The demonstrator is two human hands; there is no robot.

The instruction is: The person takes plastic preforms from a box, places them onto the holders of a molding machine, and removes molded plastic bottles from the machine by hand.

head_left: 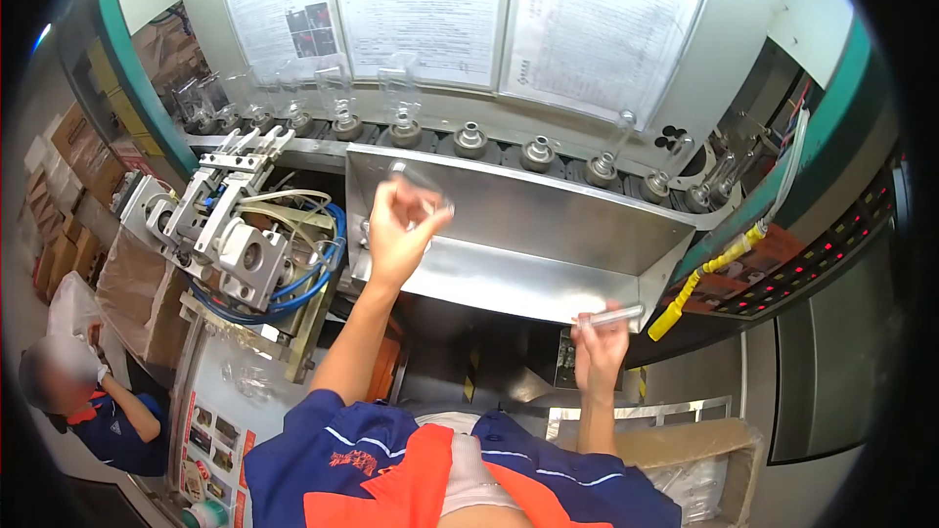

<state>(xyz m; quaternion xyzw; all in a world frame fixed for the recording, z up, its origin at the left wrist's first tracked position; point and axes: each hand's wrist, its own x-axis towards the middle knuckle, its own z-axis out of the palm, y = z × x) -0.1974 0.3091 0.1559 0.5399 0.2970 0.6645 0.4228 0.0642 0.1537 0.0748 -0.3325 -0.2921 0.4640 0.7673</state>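
My left hand (pixel 399 230) is raised above the left end of a shiny metal trough (pixel 509 269). Its fingers are closed around a clear glass piece (pixel 416 179), smeared by motion. Lower and to the right, my right hand (pixel 599 352) pinches a clear glass tube (pixel 616 315) near the trough's front right corner. Behind the trough runs a row of round metal holders. Two holders, a left one (pixel 469 140) and a right one (pixel 538 153), carry no glass. Wider clear glass vessels (pixel 399 93) stand on holders to the left, and thin glass tubes (pixel 618 142) to the right.
A metal clamp mechanism (pixel 230 235) with blue hoses stands at the left. On the right hang a yellow-wrapped cable (pixel 699 284) and a panel with red lights (pixel 827 254). A cardboard box (pixel 694 442) holds clear glass pieces. Another person (pixel 122 420) works at the far left.
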